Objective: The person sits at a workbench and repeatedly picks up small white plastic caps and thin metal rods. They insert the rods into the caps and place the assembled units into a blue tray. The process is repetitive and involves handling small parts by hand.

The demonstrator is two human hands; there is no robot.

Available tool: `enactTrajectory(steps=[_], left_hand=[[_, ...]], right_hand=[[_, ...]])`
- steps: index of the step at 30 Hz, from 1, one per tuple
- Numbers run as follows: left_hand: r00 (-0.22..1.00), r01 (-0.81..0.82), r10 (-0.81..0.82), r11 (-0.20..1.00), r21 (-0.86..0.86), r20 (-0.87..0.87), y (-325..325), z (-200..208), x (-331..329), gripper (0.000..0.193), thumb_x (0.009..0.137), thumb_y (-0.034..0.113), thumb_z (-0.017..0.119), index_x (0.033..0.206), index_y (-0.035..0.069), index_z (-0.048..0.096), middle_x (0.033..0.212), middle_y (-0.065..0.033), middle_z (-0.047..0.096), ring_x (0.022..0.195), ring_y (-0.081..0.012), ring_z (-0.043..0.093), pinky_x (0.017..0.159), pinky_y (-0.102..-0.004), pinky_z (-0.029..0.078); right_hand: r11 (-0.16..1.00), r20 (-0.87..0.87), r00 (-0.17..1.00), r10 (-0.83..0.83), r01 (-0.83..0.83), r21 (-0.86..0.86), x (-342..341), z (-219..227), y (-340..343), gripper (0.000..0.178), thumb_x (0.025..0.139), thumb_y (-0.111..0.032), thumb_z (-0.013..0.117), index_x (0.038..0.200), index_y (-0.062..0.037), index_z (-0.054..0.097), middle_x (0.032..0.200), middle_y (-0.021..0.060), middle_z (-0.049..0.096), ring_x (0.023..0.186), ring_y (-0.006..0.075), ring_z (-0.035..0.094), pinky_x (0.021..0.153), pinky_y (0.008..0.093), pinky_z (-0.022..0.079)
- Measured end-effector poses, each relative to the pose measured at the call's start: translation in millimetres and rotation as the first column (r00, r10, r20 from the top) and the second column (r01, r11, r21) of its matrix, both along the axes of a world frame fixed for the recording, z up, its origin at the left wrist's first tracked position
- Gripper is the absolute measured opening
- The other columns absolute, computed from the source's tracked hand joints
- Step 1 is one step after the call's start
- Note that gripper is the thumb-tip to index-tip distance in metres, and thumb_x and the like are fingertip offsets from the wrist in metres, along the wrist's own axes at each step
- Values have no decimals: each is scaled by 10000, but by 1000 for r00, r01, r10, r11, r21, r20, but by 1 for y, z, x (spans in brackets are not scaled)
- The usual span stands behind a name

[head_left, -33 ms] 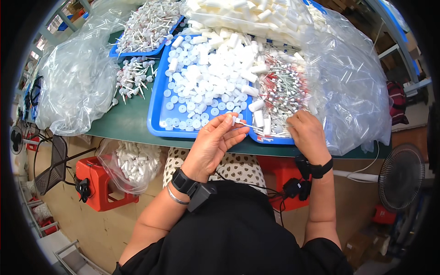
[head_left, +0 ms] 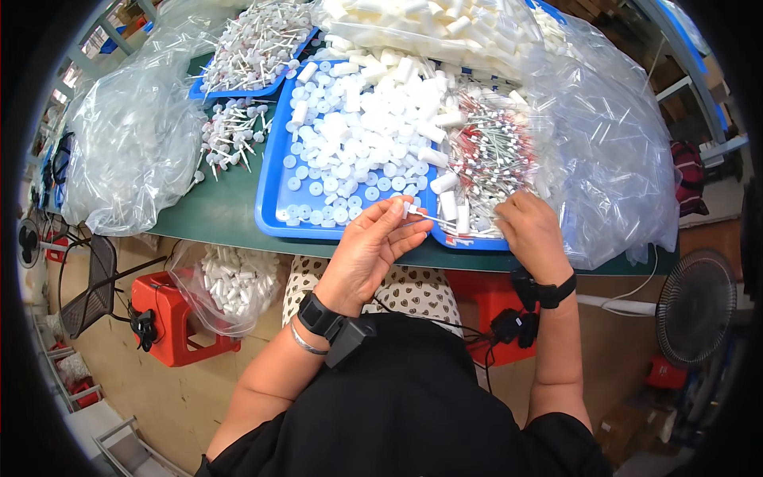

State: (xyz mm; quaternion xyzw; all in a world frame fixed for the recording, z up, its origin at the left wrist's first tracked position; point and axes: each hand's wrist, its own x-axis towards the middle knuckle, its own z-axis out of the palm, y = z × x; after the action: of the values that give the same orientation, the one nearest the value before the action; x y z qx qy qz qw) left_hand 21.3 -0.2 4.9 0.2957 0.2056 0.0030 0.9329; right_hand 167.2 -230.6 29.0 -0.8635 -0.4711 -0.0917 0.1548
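Between the thumb and fingers of my left hand (head_left: 369, 248) is a thin metal pin with a white end (head_left: 429, 216), its shaft pointing right over the tray edge. My right hand (head_left: 534, 230) is at the near right of the right-hand blue tray (head_left: 481, 244), fingertips pinched together; whatever they hold is hidden. Beyond it lies a pile of thin metal pins (head_left: 497, 147) with red and white ends. The left-hand blue tray (head_left: 270, 191) contains many translucent white discs (head_left: 316, 188) and white cylinders (head_left: 434, 157). Several cylinders also lie beside the pins.
Pin-and-disc pieces fill a back-left blue tray (head_left: 208, 89), with more loose on the green table (head_left: 211, 208). Plastic bags stand left (head_left: 131, 151) and right (head_left: 612, 151). A bag of white cylinders (head_left: 234, 286) rests by a red stool (head_left: 163, 318); a black fan (head_left: 698, 306) stands right.
My right hand has shifted very slightly left. My left hand and the pin in it have stayed in place.
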Motion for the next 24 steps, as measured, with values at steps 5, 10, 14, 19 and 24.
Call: enactTrajectory(steps=[5,10,14,19,24], left_hand=[[1000,6,-6,1000,-20,17,-3,-1,1,304,991,198,601,1216,-3,564,1115,-160,652,1088,-258,658,926,-327,568],[999,-24,26,998,-62,35,-2,-1,2,284,991,167,596,1214,-6,565,1118,-164,651,1099,-268,653,940,-333,561],[999,-13,17,998,-65,51,-5,3,2,286,992,164,593,1217,-10,566,1116,-162,653,1100,-266,652,939,-331,561],[997,-10,15,999,-54,77,-7,7,2,289,997,169,586,1220,-14,565,1106,-158,659,1085,-258,659,929,-327,564],[997,-39,40,999,-24,65,-6,5,1,267,1000,170,582,1195,-11,575,1085,-144,665,1054,-247,672,917,-328,568]], right_hand=[[1000,-41,999,-16,15,-24,4,-5,-1,96,746,-32,697,807,-31,623,826,110,567,814,314,588,716,415,478],[985,-134,986,-104,121,125,-3,5,0,96,795,-27,707,859,-6,638,845,135,641,809,327,619,714,413,494],[966,-220,972,81,-22,259,-28,18,21,87,825,-15,696,906,-2,668,841,137,676,760,320,644,669,393,505],[957,-238,965,110,-38,286,-40,27,34,92,811,-7,707,893,-3,665,818,110,667,735,286,638,648,373,499],[951,-212,970,122,-52,306,-42,24,37,96,803,-8,717,885,-9,666,795,98,656,717,281,630,633,372,491]])
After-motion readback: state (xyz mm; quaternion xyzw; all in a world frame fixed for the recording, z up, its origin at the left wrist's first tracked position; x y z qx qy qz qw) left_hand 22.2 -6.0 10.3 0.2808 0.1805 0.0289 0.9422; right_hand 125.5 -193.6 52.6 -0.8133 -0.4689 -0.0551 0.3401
